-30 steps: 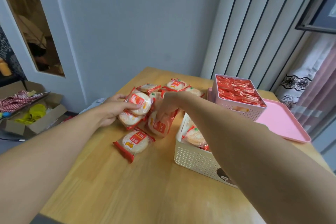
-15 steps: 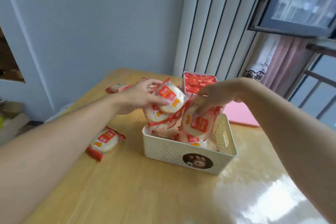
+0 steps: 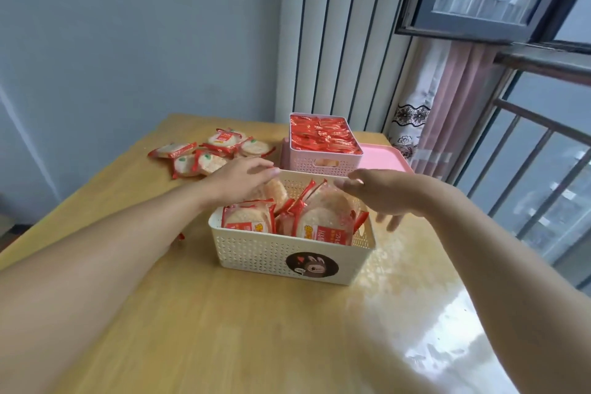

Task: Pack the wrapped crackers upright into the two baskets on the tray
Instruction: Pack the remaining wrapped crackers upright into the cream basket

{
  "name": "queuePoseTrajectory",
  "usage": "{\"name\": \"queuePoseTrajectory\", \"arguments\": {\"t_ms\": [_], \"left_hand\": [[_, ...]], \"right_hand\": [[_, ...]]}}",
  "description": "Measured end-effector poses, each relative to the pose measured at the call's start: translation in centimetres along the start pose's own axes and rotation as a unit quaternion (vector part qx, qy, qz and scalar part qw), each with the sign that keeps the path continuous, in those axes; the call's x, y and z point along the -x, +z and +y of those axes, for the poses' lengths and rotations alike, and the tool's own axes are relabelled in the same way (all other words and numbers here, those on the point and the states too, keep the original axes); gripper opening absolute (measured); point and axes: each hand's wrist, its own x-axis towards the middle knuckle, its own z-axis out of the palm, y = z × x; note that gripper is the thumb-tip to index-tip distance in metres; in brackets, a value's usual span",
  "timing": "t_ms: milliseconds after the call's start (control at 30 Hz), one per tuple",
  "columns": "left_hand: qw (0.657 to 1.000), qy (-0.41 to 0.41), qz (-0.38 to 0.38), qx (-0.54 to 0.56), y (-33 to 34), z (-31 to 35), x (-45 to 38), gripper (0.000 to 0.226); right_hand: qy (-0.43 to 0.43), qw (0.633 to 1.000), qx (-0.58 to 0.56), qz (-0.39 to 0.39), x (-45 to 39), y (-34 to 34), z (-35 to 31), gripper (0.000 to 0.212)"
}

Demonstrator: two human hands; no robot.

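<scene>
A cream perforated basket (image 3: 275, 253) stands on the wooden table in front of me, off the tray. Several wrapped crackers (image 3: 323, 221) stand or lean inside it. My left hand (image 3: 243, 176) hovers over its far left corner, fingers spread, holding nothing. My right hand (image 3: 380, 192) is over its right rim, fingers apart and empty. Behind it a pink basket (image 3: 323, 165), packed full of red-wrapped crackers, sits on the pink tray (image 3: 383, 157). A loose pile of wrapped crackers (image 3: 211, 153) lies on the table at the far left.
A red wrapper corner (image 3: 181, 237) peeks out beside my left forearm. The table (image 3: 256, 329) meets a wall at the back and a curtain and window railing on the right. Glare covers the table's right front.
Both hands have let go of the crackers they held over the cream basket; those crackers now sit inside it. The view has shifted closer and to the right.
</scene>
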Motion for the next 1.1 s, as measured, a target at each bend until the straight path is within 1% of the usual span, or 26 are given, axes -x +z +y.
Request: {"name": "queuePoseTrajectory", "arguments": {"t_ms": [67,100,167,233,267,333,367,400,433,467,533,567,600,667,700,733,800,867,1000,1100], "left_hand": [[1.000,0.002,0.020,-0.021,0.4,-0.1,0.2,0.052],[0.999,-0.001,0.026,-0.043,0.5,-0.2,0.1,0.052],[0.994,-0.016,0.057,-0.089,0.1,0.3,0.3,0.055],[0.989,-0.041,0.097,-0.101,-0.8,0.9,0.4,0.061],[0.991,-0.054,0.091,-0.087,-1.3,1.3,0.7,0.063],[0.994,-0.070,0.036,-0.076,-1.5,2.2,1.7,0.056],[0.995,-0.070,0.013,-0.074,-1.3,2.3,2.0,0.047],[0.996,-0.064,0.007,-0.065,-1.0,2.4,2.1,0.035],[0.996,-0.061,0.021,-0.060,-0.9,2.1,2.0,0.027],[0.994,-0.060,0.052,-0.069,-0.8,1.8,1.8,0.025],[0.988,-0.073,0.101,-0.092,-0.9,0.9,1.4,0.026],[0.986,-0.081,0.114,-0.085,-0.9,0.4,1.3,0.027],[0.986,-0.088,0.117,-0.077,-0.8,-0.1,1.2,0.030],[0.988,-0.096,0.118,-0.042,-0.2,-1.2,0.8,0.038],[0.988,-0.097,0.122,-0.007,0.2,-1.6,0.5,0.037],[0.987,-0.096,0.129,0.029,0.5,-1.9,0.1,0.035],[0.982,-0.092,0.150,0.070,1.1,-2.4,-0.8,0.029],[0.979,-0.079,0.172,0.074,1.5,-2.5,-1.6,0.030],[0.974,-0.061,0.204,0.070,2.1,-2.4,-2.5,0.044],[0.973,-0.066,0.209,0.068,2.5,-2.2,-2.6,0.043]], "right_hand": [[0.031,0.999,0.031,-0.007,-0.4,0.5,0.1,0.045],[0.032,0.998,0.054,0.000,-0.8,0.7,0.2,0.043],[0.025,0.997,0.067,0.025,-1.9,0.8,0.2,0.050],[-0.001,0.996,0.066,0.062,-3.1,0.8,0.0,0.057],[-0.028,0.992,0.088,0.092,-3.7,0.8,-0.4,0.057],[-0.088,0.976,0.129,0.151,-5.0,1.0,-1.5,0.051],[-0.118,0.969,0.126,0.175,-5.7,1.2,-2.3,0.045],[-0.146,0.964,0.108,0.195,-6.3,1.5,-3.0,0.038],[-0.170,0.960,0.081,0.207,-7.0,1.8,-3.9,0.031],[-0.189,0.958,0.054,0.210,-7.5,2.2,-4.9,0.027],[-0.228,0.953,0.023,0.200,-8.1,2.9,-6.5,0.025],[-0.244,0.948,0.018,0.203,-8.4,3.2,-7.1,0.026],[-0.253,0.943,0.012,0.215,-8.4,3.4,-7.4,0.026],[-0.262,0.935,-0.005,0.240,-8.1,3.4,-7.6,0.019],[-0.263,0.937,-0.010,0.230,-7.9,3.3,-7.6,0.016],[-0.256,0.947,0.003,0.195,-7.4,3.3,-7.6,0.017],[-0.234,0.964,0.073,0.104,-6.7,3.6,-8.0,0.031],[-0.215,0.968,0.118,0.049,-6.2,3.9,-8.2,0.043],[-0.190,0.967,0.169,-0.024,-4.4,3.9,-8.4,0.056],[-0.198,0.954,0.224,-0.027,-4.2,4.4,-8.4,0.045]]}}
